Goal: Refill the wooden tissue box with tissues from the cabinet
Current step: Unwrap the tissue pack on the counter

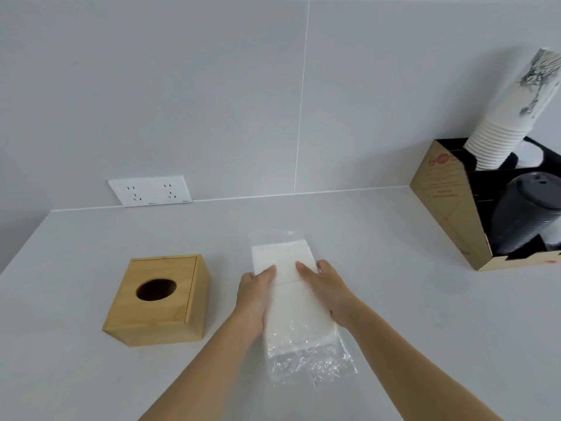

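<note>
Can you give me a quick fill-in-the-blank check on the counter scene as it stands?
1. Both hands, left hand and right hand, grip the white tissue pack in clear plastic wrap from its two ___.
2. The square wooden tissue box lies to the pack's ___.
3. The opening in the box's top is ___ in shape.
4. The white wall socket has ___ outlets.

Missing words: sides; left; oval; two

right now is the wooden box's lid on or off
On. The wooden box sits closed, lid flat on top; only darkness shows through its round hole.
</note>
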